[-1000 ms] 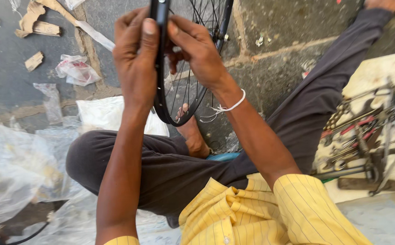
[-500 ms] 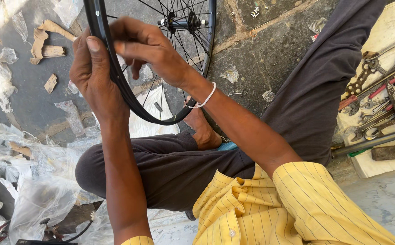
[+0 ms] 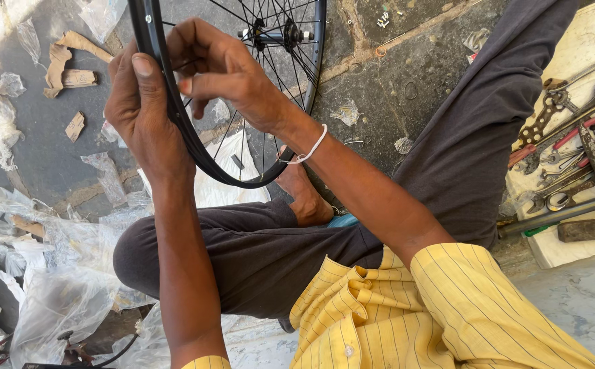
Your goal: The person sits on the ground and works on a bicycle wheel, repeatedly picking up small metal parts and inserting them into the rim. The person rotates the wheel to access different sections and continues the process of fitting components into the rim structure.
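Note:
A black bicycle wheel rim [image 3: 256, 174] with thin spokes and a hub [image 3: 273, 34] stands upright in front of me, above my crossed legs. My left hand [image 3: 140, 113] grips the rim's left side, thumb up along it. My right hand [image 3: 219, 68] reaches through from the right and pinches at the rim or a spoke beside my left thumb; what it holds is too small to tell. A white band circles my right wrist.
A board with wrenches and other hand tools [image 3: 571, 150] lies at the right. Clear plastic wrapping [image 3: 31, 273] is heaped at the left, with cardboard scraps [image 3: 62, 65] on the stone floor. My bare foot [image 3: 304, 198] rests below the wheel.
The view has tilted down and the wheel now sits lower and further left in it. Both hands have stayed on the rim's left side, fingers shifting slightly.

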